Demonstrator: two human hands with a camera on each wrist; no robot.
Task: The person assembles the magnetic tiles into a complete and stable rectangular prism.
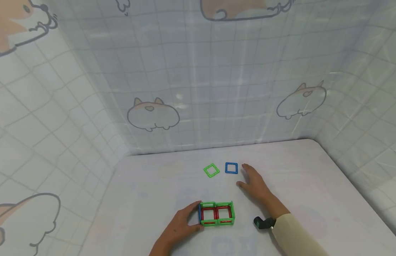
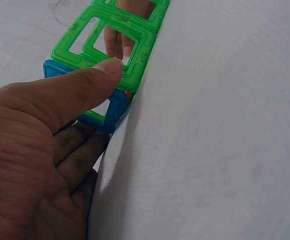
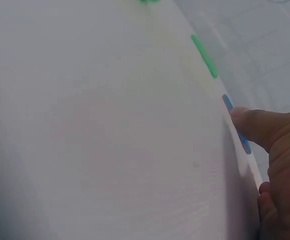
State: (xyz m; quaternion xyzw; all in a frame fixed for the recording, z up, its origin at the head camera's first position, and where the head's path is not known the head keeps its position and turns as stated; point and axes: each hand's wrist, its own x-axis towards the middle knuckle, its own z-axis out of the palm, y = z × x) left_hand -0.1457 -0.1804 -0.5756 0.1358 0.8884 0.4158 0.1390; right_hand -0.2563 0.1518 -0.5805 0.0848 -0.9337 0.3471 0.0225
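Observation:
In the head view, a low open box of magnetic tiles (image 1: 216, 213) stands near the front of the table. Two red squares form its base, with green squares along the sides and a blue square (image 2: 116, 111) at the left end. My left hand (image 1: 180, 225) holds that left end, thumb on the near green wall and fingers round the far side. Farther back, my right hand (image 1: 255, 185) reaches out with thumb and fingers apart, holding nothing. Just left of its fingertips lies a loose blue square tile (image 1: 231, 172); the thumb overlaps it in the right wrist view.
A loose green square tile (image 1: 215, 174) lies flat left of the blue one, turned cornerwise. The pale table (image 1: 146, 199) ends at a grid-patterned curtain (image 1: 198, 89) behind, with similar sheeting on both sides. A dark device (image 1: 263, 223) sits on my right wrist.

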